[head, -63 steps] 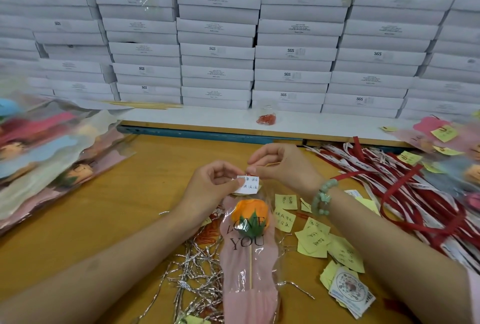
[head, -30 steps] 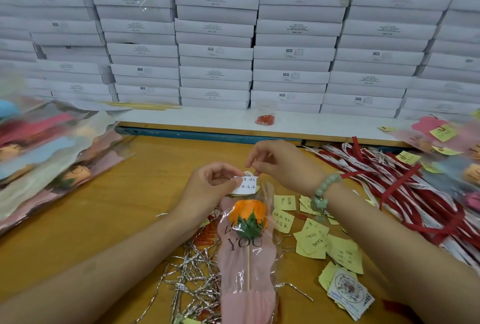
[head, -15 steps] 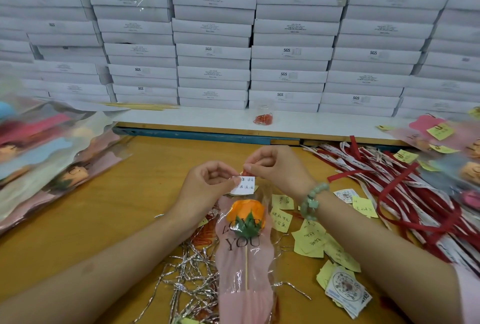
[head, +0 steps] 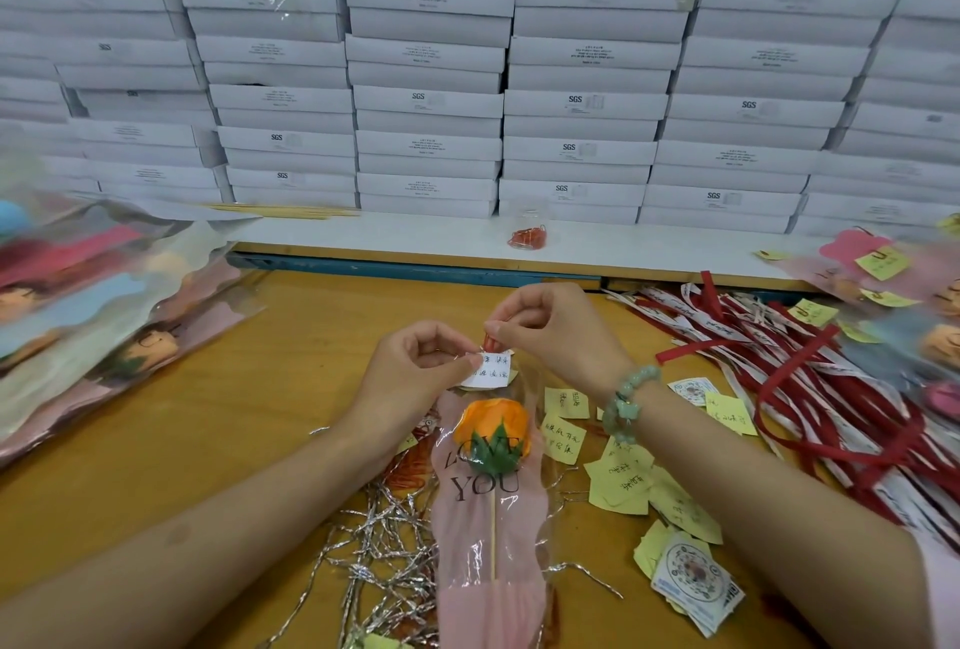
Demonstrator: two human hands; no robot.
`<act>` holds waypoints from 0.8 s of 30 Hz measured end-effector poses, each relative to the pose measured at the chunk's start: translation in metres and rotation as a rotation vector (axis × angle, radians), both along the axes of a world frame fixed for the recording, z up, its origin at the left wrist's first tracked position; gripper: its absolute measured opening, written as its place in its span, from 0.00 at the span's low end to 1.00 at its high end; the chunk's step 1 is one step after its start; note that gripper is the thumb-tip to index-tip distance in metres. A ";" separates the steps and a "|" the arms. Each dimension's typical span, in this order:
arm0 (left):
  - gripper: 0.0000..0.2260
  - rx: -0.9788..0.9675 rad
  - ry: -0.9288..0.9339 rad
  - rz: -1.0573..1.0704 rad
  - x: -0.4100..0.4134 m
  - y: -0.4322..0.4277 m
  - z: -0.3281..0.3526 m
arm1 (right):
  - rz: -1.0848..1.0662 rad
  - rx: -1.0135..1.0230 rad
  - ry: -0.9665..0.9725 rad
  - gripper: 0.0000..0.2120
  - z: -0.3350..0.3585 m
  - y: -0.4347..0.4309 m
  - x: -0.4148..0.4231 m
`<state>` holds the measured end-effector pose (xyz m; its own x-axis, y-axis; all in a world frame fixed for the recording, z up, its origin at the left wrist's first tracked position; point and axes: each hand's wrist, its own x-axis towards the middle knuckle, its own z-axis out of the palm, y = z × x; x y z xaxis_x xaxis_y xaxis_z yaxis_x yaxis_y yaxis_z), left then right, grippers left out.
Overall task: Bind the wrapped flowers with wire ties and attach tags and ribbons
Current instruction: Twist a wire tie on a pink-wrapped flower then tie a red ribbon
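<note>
An orange flower (head: 496, 427) in a pink and clear sleeve printed "LOVE YOU" (head: 488, 539) lies on the wooden table, top end away from me. At that top end my left hand (head: 415, 378) pinches a small white handwritten tag (head: 488, 370) against the sleeve. My right hand (head: 545, 331) pinches a small red clip (head: 489, 338) at the tag's upper edge. Silver wire ties (head: 384, 544) lie in a tangle left of the stem. Red and white ribbons (head: 810, 388) are heaped at the right.
Yellow handwritten notes (head: 623, 482) and round-printed cards (head: 691, 581) lie right of the flower. Wrapped flowers are stacked at the left (head: 104, 305) and far right (head: 893, 284). A bag of red clips (head: 529, 235) sits on the white shelf before stacked white boxes (head: 426, 97).
Both hands have stayed at the sleeve's top with the tag. The right hand's fingers have shifted slightly and the red clip now shows at the tag's upper edge.
</note>
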<state>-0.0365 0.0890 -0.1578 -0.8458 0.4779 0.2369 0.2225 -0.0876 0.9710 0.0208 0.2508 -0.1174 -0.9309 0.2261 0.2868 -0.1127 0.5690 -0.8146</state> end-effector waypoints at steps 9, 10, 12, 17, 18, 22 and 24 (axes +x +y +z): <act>0.04 0.028 -0.011 -0.004 -0.002 0.000 0.000 | 0.025 0.125 -0.034 0.04 0.000 -0.001 0.000; 0.04 0.033 -0.011 -0.005 -0.002 0.000 0.000 | 0.022 0.113 -0.035 0.04 -0.001 -0.001 0.000; 0.04 0.034 -0.012 -0.011 -0.002 0.000 0.000 | 0.006 0.052 -0.019 0.03 -0.001 0.000 -0.001; 0.04 0.025 0.000 -0.016 -0.002 0.000 -0.001 | 0.010 0.012 0.003 0.02 -0.001 0.002 -0.001; 0.04 0.024 -0.002 -0.015 -0.003 0.000 -0.001 | 0.018 -0.004 0.007 0.03 -0.001 0.002 -0.001; 0.04 0.021 -0.003 -0.016 -0.003 0.000 -0.001 | 0.016 -0.070 0.035 0.03 -0.001 0.003 0.000; 0.04 0.023 0.001 -0.014 -0.002 0.000 -0.001 | 0.017 -0.085 0.066 0.02 -0.001 0.003 0.000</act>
<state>-0.0387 0.0890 -0.1590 -0.8389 0.4841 0.2487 0.2216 -0.1134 0.9685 0.0203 0.2534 -0.1181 -0.9145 0.2364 0.3285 -0.1772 0.4960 -0.8501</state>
